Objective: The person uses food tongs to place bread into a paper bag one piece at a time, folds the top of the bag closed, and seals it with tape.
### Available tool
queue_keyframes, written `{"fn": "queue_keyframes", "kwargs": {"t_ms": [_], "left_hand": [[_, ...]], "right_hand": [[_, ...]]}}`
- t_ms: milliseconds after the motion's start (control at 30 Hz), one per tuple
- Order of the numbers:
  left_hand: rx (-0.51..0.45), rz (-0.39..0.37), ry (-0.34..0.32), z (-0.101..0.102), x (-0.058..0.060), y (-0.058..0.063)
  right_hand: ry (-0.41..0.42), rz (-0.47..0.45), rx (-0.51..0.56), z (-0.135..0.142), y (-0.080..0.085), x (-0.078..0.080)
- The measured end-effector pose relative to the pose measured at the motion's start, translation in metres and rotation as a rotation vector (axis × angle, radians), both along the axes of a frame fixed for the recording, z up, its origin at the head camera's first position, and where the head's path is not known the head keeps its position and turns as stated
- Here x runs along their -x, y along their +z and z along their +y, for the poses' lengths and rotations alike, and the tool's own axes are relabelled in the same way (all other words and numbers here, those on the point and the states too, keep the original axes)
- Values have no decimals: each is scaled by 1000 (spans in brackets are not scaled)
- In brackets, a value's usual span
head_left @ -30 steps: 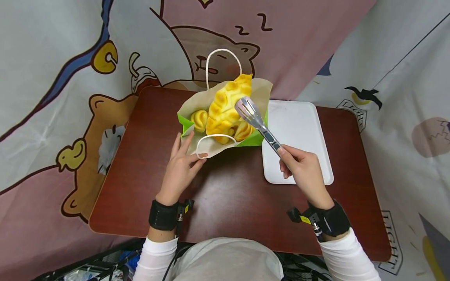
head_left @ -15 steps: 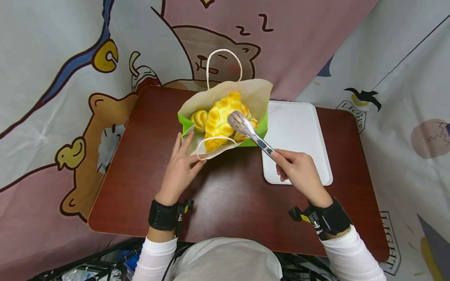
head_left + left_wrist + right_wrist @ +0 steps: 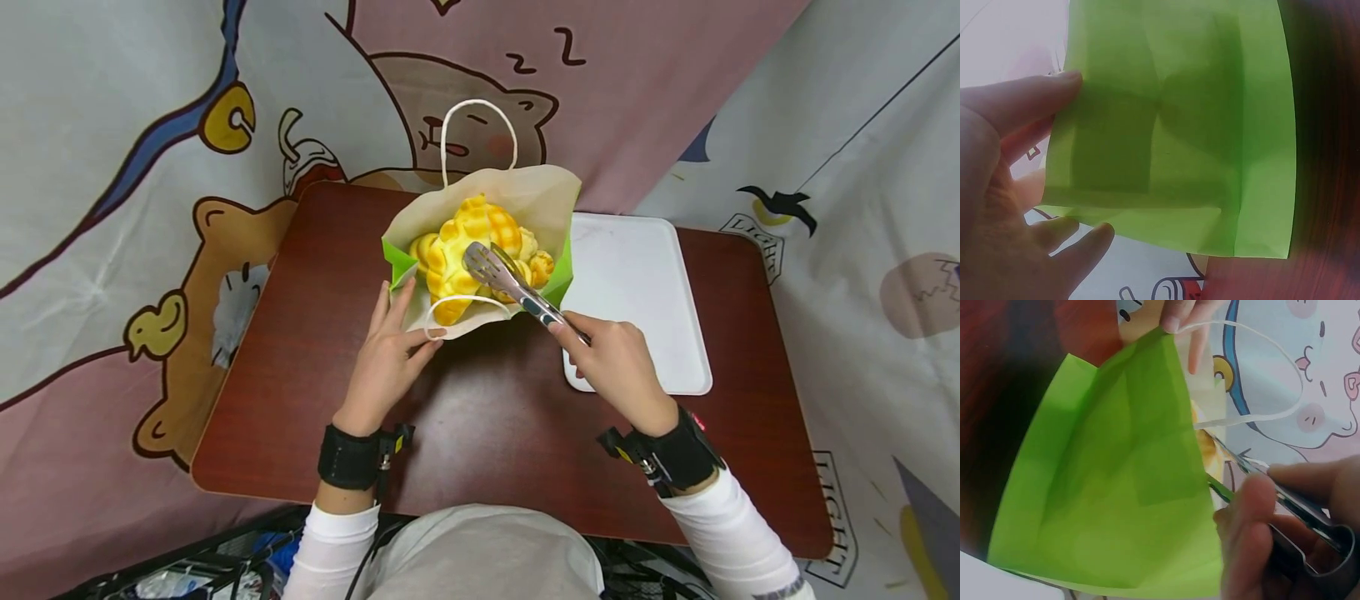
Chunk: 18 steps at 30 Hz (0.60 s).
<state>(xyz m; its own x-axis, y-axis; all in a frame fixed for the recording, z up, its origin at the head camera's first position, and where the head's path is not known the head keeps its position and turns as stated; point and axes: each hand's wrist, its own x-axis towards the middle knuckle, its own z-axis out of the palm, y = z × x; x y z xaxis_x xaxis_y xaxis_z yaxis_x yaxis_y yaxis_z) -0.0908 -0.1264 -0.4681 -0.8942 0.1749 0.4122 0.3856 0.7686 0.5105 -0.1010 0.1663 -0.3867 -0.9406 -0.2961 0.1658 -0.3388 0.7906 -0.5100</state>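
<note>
A green paper bag (image 3: 553, 196) with a pale inside and white cord handles stands with its mouth spread wide. My left hand (image 3: 386, 362) holds its near left rim, thumb at the front face and fingers around the corner, as the left wrist view of the bag (image 3: 1166, 137) shows. Inside lies a yellow braided bread loaf (image 3: 448, 258), with small rolls (image 3: 542, 268) to its right. My right hand (image 3: 617, 362) grips metal tongs (image 3: 534, 304), their slotted ends spread apart over the loaf. In the right wrist view the tongs (image 3: 1310, 519) reach past the bag's rim.
A white tray (image 3: 645, 292) lies on the brown table (image 3: 495, 450), right of the bag and partly under my right hand. A cartoon-printed cloth (image 3: 660, 75) hangs behind the table and along both sides.
The braided loaf has dropped lower into the bag and tilted leftward. My right hand has moved the tongs left and down, and their ends have parted. My left hand keeps its place.
</note>
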Motion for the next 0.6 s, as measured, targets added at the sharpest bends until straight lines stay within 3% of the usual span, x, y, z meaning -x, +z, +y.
{"fn": "queue_keyframes", "kwargs": {"t_ms": [200, 333, 600], "left_hand": [[-1, 7, 8, 3, 1, 0], [-18, 15, 22, 4, 2, 2], [-64, 99, 19, 3, 9, 9]], "right_hand": [[-26, -54, 9, 2, 5, 0], [-59, -30, 48, 9, 5, -1], [-165, 58, 252, 30, -3, -3]]}}
